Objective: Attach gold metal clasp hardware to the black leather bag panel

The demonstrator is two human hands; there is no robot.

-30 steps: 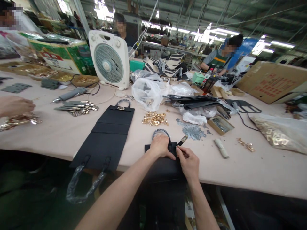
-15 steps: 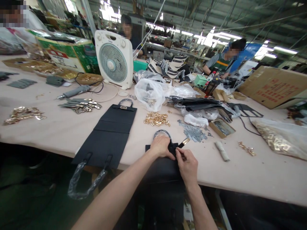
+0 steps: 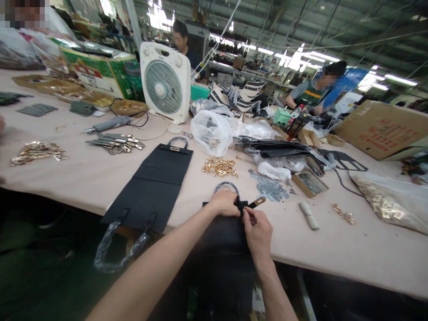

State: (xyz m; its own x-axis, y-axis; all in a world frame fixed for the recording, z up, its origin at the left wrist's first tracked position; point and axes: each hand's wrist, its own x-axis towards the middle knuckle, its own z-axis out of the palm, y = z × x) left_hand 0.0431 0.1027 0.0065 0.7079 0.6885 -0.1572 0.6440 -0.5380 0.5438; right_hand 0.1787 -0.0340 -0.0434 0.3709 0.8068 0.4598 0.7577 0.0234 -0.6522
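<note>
A black bag panel [image 3: 217, 236] hangs over the table's front edge before me, its plastic-wrapped handle [image 3: 228, 183] lying at the top. My left hand [image 3: 225, 203] is closed over the panel's top near the foot of that handle, its fingers partly hidden. Pinched at the fingertips of my right hand [image 3: 257, 225] is a black strap [image 3: 253, 204], whose gold-metal tip [image 3: 261, 201] points out to the right. Both hands nearly meet where the strap crosses the panel. Left of them lies a second black bag panel [image 3: 150, 187] with wrapped handles.
Gold metal fittings [image 3: 219, 166] and grey metal plates [image 3: 269, 185] lie beyond my hands. A rolled grey cloth [image 3: 309, 216] is at right. Finished-looking straps [image 3: 115, 143], a grey power tool [image 3: 107, 124] and a white fan [image 3: 165, 84] stand farther left. A co-worker [image 3: 316, 89] works across the table.
My right hand has shifted slightly left and down with the strap, whose gold tip now lies flatter. My left hand stays on the panel. At the far left edge, part of another person's hand appears.
</note>
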